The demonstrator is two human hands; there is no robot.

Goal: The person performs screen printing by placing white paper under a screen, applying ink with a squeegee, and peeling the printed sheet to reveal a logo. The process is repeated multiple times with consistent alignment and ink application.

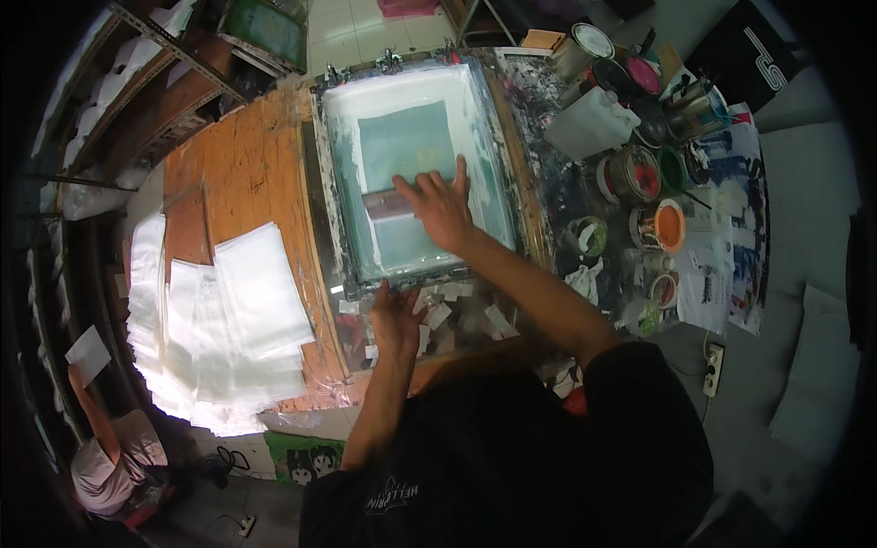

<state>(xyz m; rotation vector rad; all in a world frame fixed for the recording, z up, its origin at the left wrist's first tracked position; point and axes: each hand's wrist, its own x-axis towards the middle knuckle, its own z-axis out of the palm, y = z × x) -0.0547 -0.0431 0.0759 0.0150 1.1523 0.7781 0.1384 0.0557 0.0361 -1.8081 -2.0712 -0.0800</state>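
Note:
A screen-printing frame (333, 196) with a teal mesh panel lies flat on the wooden table (242, 160). My right hand (440, 208) presses on a squeegee (384, 204) lying across the middle of the mesh, fingers spread over its top. My left hand (395, 315) rests on the near edge of the frame, fingers bent against it, holding nothing else.
Clear plastic bags (224, 320) lie spread in stacks on the table's left part. To the right stand several paint cans, one orange (670, 226), one red (638, 172), and a white jug (592, 123). Another person (110, 452) crouches at lower left beside shelves (137, 64).

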